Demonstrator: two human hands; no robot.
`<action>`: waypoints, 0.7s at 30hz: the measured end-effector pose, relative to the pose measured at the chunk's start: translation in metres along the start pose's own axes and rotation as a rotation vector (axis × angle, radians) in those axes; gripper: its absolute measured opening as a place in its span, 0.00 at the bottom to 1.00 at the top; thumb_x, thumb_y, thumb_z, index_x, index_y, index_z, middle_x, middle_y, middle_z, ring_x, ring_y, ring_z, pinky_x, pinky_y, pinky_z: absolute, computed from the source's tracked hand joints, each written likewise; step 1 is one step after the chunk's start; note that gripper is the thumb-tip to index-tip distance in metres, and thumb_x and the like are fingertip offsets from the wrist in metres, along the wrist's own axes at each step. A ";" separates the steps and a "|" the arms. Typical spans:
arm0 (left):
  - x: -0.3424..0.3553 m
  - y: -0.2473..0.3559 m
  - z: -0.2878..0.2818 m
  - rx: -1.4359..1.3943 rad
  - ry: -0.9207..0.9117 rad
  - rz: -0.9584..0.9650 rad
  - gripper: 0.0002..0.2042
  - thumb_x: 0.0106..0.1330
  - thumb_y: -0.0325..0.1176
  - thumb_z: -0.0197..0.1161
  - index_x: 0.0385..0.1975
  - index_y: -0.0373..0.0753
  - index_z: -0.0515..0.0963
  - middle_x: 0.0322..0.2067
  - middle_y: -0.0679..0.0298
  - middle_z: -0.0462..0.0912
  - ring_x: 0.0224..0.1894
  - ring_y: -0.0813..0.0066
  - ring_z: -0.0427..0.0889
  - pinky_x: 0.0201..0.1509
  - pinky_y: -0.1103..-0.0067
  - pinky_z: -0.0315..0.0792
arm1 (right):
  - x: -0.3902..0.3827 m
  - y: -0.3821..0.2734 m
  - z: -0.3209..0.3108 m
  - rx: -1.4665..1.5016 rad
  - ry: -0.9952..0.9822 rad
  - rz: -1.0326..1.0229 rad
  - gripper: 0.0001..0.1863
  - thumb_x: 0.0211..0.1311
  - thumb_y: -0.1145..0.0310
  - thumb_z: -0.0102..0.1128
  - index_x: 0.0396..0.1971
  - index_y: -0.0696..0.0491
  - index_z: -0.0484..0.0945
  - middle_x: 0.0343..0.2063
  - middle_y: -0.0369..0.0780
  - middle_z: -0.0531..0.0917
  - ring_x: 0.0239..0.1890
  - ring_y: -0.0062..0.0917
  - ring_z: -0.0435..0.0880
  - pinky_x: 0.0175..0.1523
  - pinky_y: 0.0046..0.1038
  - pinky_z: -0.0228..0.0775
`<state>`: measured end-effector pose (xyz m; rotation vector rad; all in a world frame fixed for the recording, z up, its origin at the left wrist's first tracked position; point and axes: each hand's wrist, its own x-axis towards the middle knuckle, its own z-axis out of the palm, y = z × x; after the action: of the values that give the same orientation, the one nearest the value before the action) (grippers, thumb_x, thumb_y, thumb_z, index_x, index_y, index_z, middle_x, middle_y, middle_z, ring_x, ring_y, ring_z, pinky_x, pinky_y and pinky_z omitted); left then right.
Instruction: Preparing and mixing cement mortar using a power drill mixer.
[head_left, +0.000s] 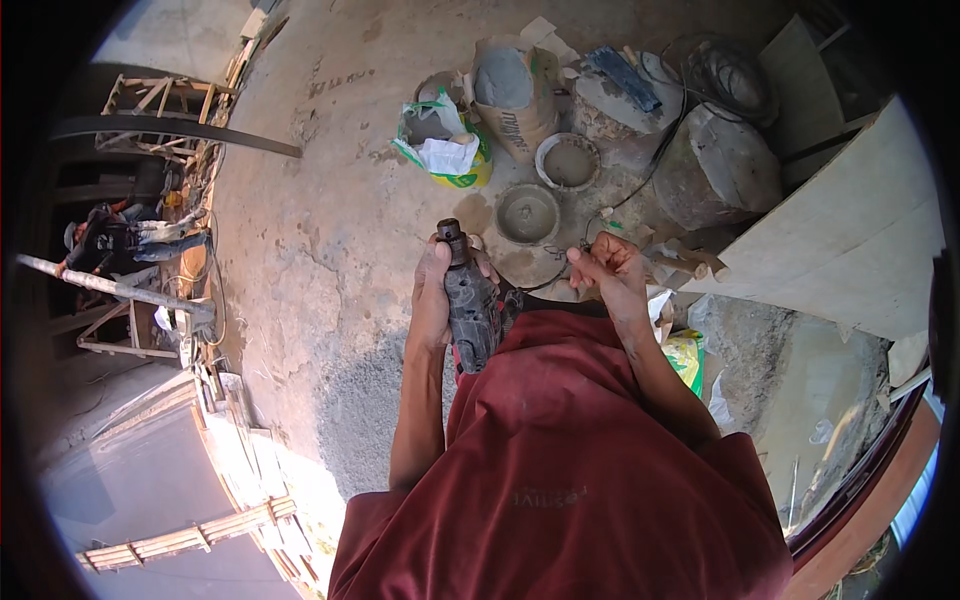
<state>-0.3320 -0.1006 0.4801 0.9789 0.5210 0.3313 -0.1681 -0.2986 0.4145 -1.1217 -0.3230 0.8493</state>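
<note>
My left hand (pixel 432 290) is wrapped round a dusty dark power drill (pixel 471 318), held close to my body with its chuck pointing away from me. No bit shows in the chuck. To the right, my right hand (pixel 612 265) is closed with its fingers pinched together; whatever is between them is too small to make out. A thin dark cord (pixel 545 285) runs between the drill and the area by my right hand. Just beyond my hands stands a round bucket of grey mix (pixel 527 215), with a second, smaller bucket (pixel 567 162) behind it.
An open paper sack of grey powder (pixel 515 105) and a green-and-white sack (pixel 440 145) stand ahead. Large dusty sacks (pixel 718 168) and a coiled hose (pixel 728 75) lie at far right, near a board (pixel 830 230). Another person (pixel 120 240) is among wooden scaffolding on the left.
</note>
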 end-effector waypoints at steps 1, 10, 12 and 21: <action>0.001 -0.001 0.002 -0.006 0.003 -0.010 0.25 0.75 0.60 0.51 0.47 0.40 0.70 0.31 0.59 0.78 0.35 0.63 0.82 0.38 0.68 0.81 | 0.001 0.000 0.001 0.010 -0.013 -0.040 0.09 0.67 0.76 0.67 0.30 0.54 0.74 0.22 0.35 0.80 0.26 0.17 0.81 0.37 0.22 0.77; 0.006 -0.013 0.012 0.064 -0.045 -0.041 0.26 0.74 0.61 0.54 0.47 0.39 0.69 0.30 0.58 0.78 0.33 0.64 0.83 0.36 0.71 0.80 | -0.010 -0.034 0.031 -0.223 -0.062 0.053 0.13 0.70 0.74 0.64 0.49 0.60 0.75 0.30 0.40 0.86 0.34 0.24 0.88 0.38 0.22 0.77; 0.007 -0.015 0.012 0.010 -0.108 -0.027 0.20 0.77 0.54 0.54 0.48 0.40 0.70 0.32 0.59 0.81 0.34 0.69 0.83 0.38 0.74 0.80 | -0.016 -0.042 0.038 -0.022 -0.093 0.162 0.14 0.71 0.73 0.63 0.52 0.60 0.76 0.33 0.40 0.86 0.35 0.23 0.87 0.38 0.23 0.78; -0.010 -0.035 0.015 0.260 -0.087 0.028 0.17 0.80 0.46 0.51 0.53 0.37 0.73 0.38 0.64 0.81 0.39 0.78 0.80 0.44 0.80 0.75 | -0.027 -0.047 0.067 0.268 -0.012 0.212 0.14 0.71 0.70 0.65 0.51 0.63 0.81 0.37 0.39 0.86 0.35 0.21 0.85 0.35 0.23 0.76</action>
<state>-0.3307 -0.1337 0.4597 1.2480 0.4784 0.2481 -0.2067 -0.2827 0.4894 -0.9098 -0.0961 1.0536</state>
